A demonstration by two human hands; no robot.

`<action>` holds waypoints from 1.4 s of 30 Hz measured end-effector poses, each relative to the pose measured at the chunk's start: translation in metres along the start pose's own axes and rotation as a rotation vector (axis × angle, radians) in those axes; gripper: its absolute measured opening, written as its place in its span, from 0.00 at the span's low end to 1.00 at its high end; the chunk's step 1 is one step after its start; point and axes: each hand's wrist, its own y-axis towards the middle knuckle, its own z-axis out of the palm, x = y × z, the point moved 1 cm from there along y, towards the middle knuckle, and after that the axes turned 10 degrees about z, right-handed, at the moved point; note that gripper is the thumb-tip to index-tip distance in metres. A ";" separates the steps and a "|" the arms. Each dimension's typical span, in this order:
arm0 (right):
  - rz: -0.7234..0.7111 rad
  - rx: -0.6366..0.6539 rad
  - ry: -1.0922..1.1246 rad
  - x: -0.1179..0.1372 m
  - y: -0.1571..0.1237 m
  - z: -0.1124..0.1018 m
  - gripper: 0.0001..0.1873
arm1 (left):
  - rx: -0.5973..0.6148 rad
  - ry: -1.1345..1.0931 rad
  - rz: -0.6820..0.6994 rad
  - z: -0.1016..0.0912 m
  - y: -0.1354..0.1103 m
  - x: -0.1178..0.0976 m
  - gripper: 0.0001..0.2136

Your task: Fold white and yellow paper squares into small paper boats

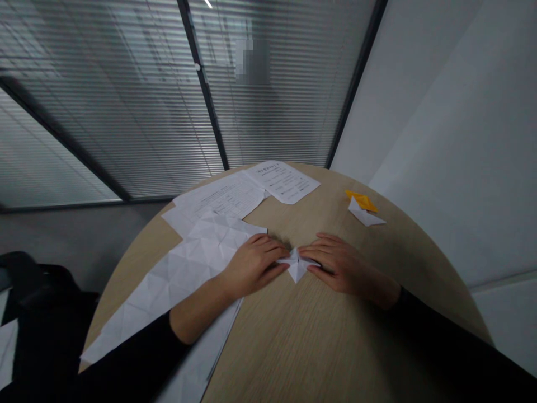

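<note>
A small folded piece of white paper [297, 270] lies on the wooden table between my hands, one pointed flap facing me. My left hand [257, 264] grips its left end, thumb in front and fingers behind. On the other side, my right hand [335, 263] pinches the right end the same way. The fingers cover both ends of the paper, so its full shape is partly hidden. Under my left wrist and forearm spreads a large creased white sheet [180, 274].
A white paper boat [366, 214] and an orange paper boat [363, 200] sit together at the table's right rear. Printed sheets [289, 182] lie at the back of the round table [260, 347]. A black chair [50, 313] stands at the left, with blinds [277, 112] behind the table.
</note>
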 end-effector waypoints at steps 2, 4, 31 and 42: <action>0.003 0.005 0.001 0.000 0.000 0.000 0.20 | -0.005 -0.007 0.000 -0.001 0.000 -0.001 0.12; 0.014 0.011 0.001 0.001 0.000 0.000 0.19 | -0.006 -0.010 0.003 -0.002 0.001 -0.001 0.12; -0.093 0.035 0.162 0.030 0.000 -0.003 0.10 | 0.008 0.062 -0.114 0.000 0.001 -0.009 0.15; 0.243 -0.111 -0.006 0.003 0.000 0.016 0.17 | 0.026 -0.102 0.040 0.006 0.001 -0.006 0.13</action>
